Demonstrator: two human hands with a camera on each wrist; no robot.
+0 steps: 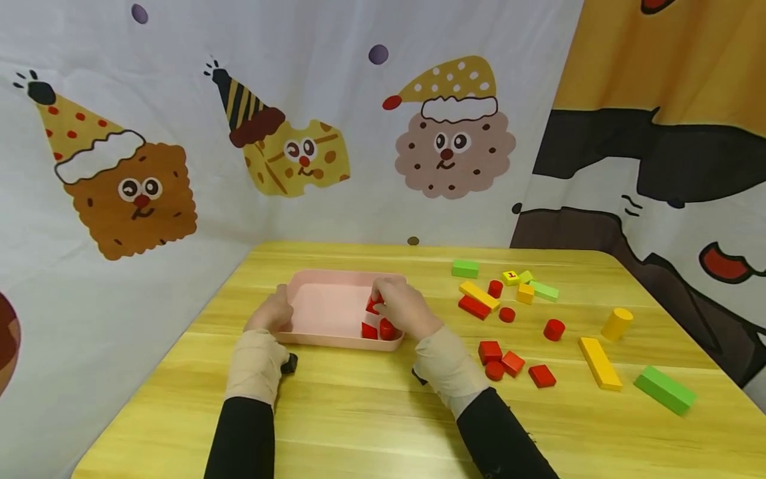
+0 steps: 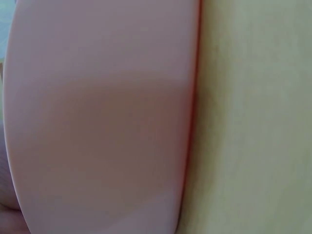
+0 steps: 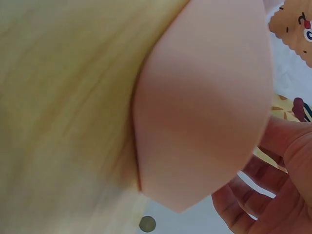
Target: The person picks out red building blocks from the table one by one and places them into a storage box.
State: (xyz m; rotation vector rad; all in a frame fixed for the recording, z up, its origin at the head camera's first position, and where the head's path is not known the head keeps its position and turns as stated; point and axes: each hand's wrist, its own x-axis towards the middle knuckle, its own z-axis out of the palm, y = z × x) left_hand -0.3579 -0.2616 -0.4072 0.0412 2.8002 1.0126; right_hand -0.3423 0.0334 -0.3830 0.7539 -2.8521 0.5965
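Pink tray (image 1: 323, 307), 1 pc., far left of table (image 1: 347, 412); L hand (image 1: 272, 311) grips left rim. Red block (image 1: 372, 305), 1 pc., pinched by R hand (image 1: 405, 308), tray's right end. Rec.: release low, flat, just beyond red cyl. (image 1: 387, 329) & red wedge (image 1: 369, 331).

The person's right grip (image 1: 399, 305) covers part of a red block (image 1: 372, 305) at the pink tray (image 1: 323, 306). At bottom, the frame's edge crops 2 dark sleeves (image 1: 242, 439). In the right wrist view, the tray's wall (image 3: 204, 107) conceals the red pieces (image 1: 369, 330) inside. The left wrist view, blurred, cuts the tray at top and bottom, leaving a sliver of left grip (image 2: 7, 200).
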